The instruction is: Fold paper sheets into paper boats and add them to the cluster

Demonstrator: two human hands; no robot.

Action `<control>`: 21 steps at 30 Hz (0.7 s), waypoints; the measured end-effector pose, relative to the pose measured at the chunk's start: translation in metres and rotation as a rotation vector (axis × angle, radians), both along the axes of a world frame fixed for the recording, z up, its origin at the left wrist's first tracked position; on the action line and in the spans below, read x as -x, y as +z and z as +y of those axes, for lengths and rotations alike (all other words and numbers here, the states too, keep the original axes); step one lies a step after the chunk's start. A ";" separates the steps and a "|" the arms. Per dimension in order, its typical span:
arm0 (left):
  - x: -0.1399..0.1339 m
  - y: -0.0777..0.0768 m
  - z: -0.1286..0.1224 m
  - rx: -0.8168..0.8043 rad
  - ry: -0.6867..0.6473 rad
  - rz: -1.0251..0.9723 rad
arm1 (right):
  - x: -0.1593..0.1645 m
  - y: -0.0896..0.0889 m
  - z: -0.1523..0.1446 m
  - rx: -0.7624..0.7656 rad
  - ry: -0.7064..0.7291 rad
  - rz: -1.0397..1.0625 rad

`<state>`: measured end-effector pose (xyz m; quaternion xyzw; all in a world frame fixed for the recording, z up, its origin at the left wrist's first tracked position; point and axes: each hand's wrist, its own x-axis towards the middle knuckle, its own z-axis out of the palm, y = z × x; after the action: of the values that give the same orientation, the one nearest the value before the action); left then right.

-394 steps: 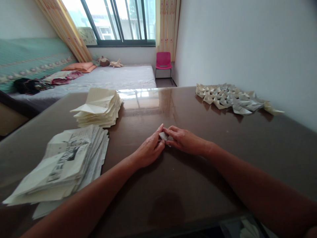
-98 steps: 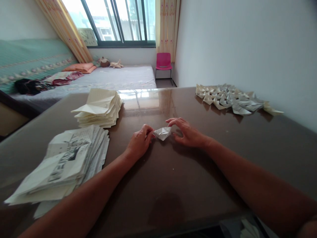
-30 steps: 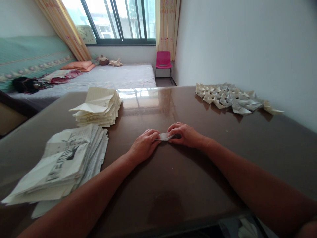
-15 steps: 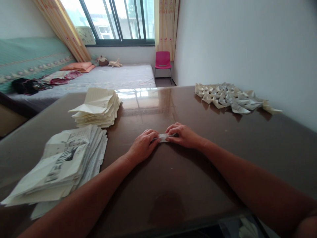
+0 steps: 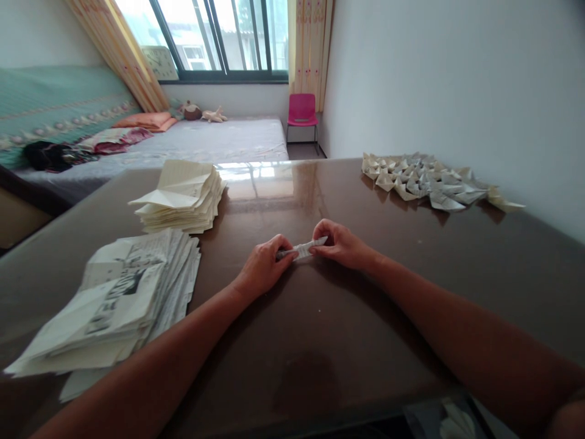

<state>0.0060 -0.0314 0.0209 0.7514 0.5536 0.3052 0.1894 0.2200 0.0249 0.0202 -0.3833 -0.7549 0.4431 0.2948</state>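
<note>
Between my two hands is a small, narrow piece of folded paper (image 5: 303, 250), printed like newspaper, held just over the brown table (image 5: 274, 341). My left hand (image 5: 266, 262) pinches its left end between thumb and fingers. At the other end, my right hand (image 5: 339, 242) grips it, and a pointed tip of the paper sticks up between thumb and forefinger. The fingers cover parts of both ends.
Left of my hands lie a stack of printed newspaper sheets (image 5: 123, 305) and, behind it, a stack of cream paper (image 5: 183, 195). Several folded paper boats (image 5: 415, 177) stand in rows at the back right, near the wall. Beyond the table are a bed (image 5: 237, 134) and a pink chair (image 5: 302, 111).
The right end of the folded paper has tilted up, and its pointed tip now shows. My right hand has shifted slightly up and right, its fingers more curled; my left hand still pinches its end.
</note>
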 end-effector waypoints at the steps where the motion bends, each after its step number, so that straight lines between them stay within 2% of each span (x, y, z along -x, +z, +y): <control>1: 0.000 0.000 0.000 0.002 0.007 -0.020 | 0.000 0.000 0.000 0.024 -0.004 0.028; 5: -0.001 0.002 -0.001 -0.005 0.010 -0.090 | 0.001 0.002 -0.002 0.089 0.027 0.073; 9: -0.005 0.002 -0.005 -0.005 -0.017 -0.110 | 0.003 0.006 -0.008 0.088 0.088 0.001; 15: -0.008 0.002 -0.007 0.055 -0.091 -0.115 | 0.006 0.007 -0.013 0.012 0.050 0.010; 21: -0.006 0.004 -0.005 0.122 -0.046 -0.125 | 0.003 0.007 -0.009 0.020 0.062 -0.013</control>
<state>0.0119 -0.0365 0.0246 0.7304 0.5408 0.3128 0.2759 0.2174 0.0163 0.0272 -0.3656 -0.7638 0.4569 0.2722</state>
